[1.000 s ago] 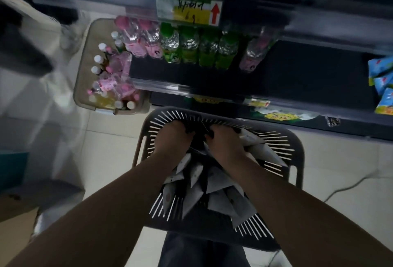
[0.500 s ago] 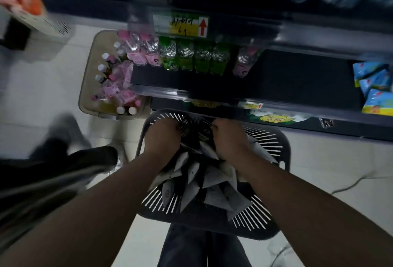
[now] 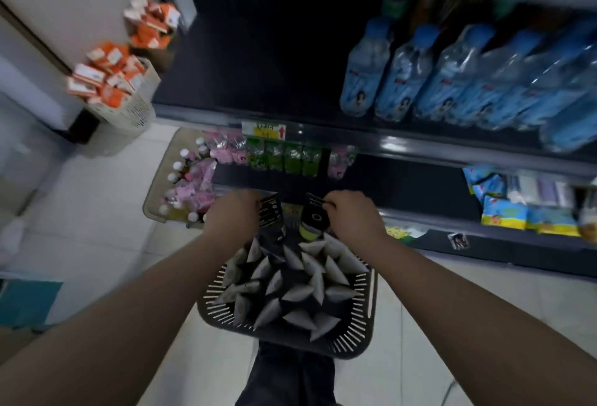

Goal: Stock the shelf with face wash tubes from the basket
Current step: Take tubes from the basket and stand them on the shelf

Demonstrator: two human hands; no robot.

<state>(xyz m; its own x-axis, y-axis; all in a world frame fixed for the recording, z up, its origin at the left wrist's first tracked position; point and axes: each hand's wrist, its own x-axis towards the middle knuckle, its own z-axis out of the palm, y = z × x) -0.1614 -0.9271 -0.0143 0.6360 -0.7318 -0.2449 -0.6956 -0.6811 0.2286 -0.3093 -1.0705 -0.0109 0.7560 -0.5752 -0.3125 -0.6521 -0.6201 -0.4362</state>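
1. Cartons in orange and white sit heaped in a pale bin far up and left of the left hand, set aside from this job.
2. A tray of pink bottles lies on the floor just left of the left hand. It is probably parked there as stock for the low row of pink and green bottles beyond both hands.
3. The left hand is curled round a black face wash tube, perhaps more than 1; blur hides the count. It grips the upper end, so the body hangs toward the basket.
4. The basket sits below and between the 2 hands, close against the person's legs, which keeps each reach short. It is crowded with tubes packed with their pale wedge-shaped ends up, so I judge the stocking to be at an early stage.
5. The right hand pinches a second tube, black, with its yellow-green cap pointing down. Taking 1 load in each hand likely halves the trips.
6. A bare dark stretch of shelf lies above both hands. It looks like the likeliest place for the tubes, though no label confirms it.
7. Blue bottles fill that shelf up and right of the right hand, and bright snack packets lie level with it, well to its right.
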